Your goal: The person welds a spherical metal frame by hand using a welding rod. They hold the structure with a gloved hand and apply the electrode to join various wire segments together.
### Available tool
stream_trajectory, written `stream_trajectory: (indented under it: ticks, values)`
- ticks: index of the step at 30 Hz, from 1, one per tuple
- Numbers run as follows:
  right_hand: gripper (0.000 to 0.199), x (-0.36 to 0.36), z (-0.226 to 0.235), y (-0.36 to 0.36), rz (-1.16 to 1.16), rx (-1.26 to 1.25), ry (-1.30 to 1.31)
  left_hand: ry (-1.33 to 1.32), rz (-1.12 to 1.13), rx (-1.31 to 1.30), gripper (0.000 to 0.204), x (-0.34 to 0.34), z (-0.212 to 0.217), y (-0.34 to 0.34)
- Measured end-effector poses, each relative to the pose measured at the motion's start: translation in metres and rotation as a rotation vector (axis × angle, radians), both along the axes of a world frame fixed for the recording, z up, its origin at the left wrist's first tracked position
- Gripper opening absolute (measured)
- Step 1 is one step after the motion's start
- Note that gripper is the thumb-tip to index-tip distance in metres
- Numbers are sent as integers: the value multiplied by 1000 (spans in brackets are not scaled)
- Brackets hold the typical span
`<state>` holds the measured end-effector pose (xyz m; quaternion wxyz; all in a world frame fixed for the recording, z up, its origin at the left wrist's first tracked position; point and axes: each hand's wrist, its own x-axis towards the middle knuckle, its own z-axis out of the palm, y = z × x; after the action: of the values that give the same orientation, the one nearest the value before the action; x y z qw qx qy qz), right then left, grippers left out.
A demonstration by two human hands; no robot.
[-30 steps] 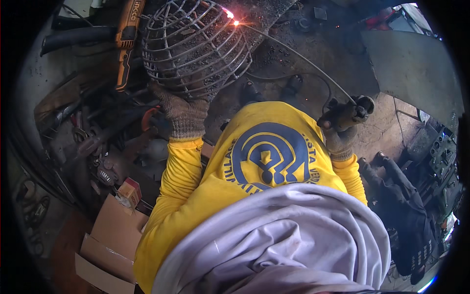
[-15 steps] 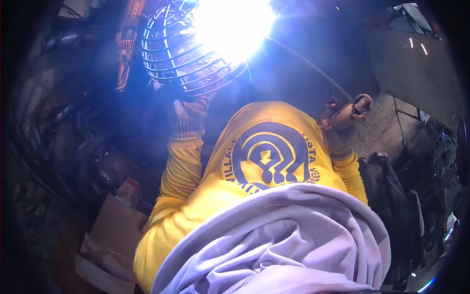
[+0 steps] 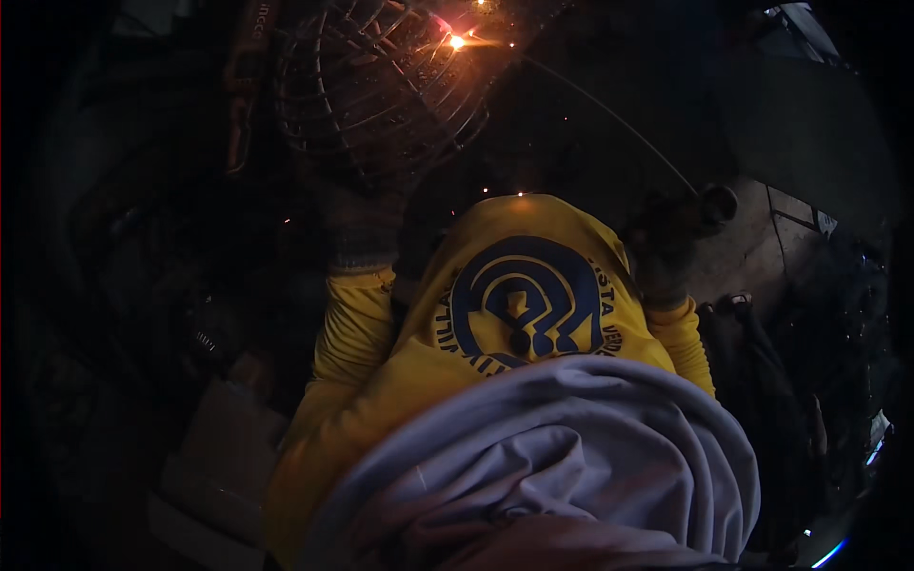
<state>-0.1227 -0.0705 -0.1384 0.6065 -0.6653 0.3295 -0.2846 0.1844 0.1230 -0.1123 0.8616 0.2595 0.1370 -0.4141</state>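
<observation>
A round wire cage (image 3: 328,95) with curved metal ribs lies at the top, left of centre. On its right part glows a small orange-hot spot (image 3: 457,42), with a few sparks about it. My left hand (image 3: 362,221), in a knit glove, is at the cage's near edge and grips it; its fingers are mostly lost in shadow. At the right, my right hand (image 3: 662,238) is closed around a welding electrode holder (image 3: 719,204). From the holder a thin welding rod (image 3: 619,121) slants up and left, its far end near the glowing spot.
An orange and black power tool (image 3: 245,86) lies left of the cage. Cardboard (image 3: 224,443) sits at the lower left, in dim light. Pale flooring (image 3: 752,238) shows beyond my right hand. Dark clutter fills the right side.
The blinding white-blue arc has gone out, leaving an orange glow and scattered sparks. The whole scene has turned dark. My right hand and holder have shifted slightly; my left hand stays at the cage.
</observation>
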Motion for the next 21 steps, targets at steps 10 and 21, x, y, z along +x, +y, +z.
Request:
stream_trajectory:
  ticks: [10,21]
  values:
    - [44,7,20,1,6,178,32,4,225,303,60,-3,4,-7]
    - [42,1,8,-2,30,-2,124,27,226,253,58,-8,8,-8]
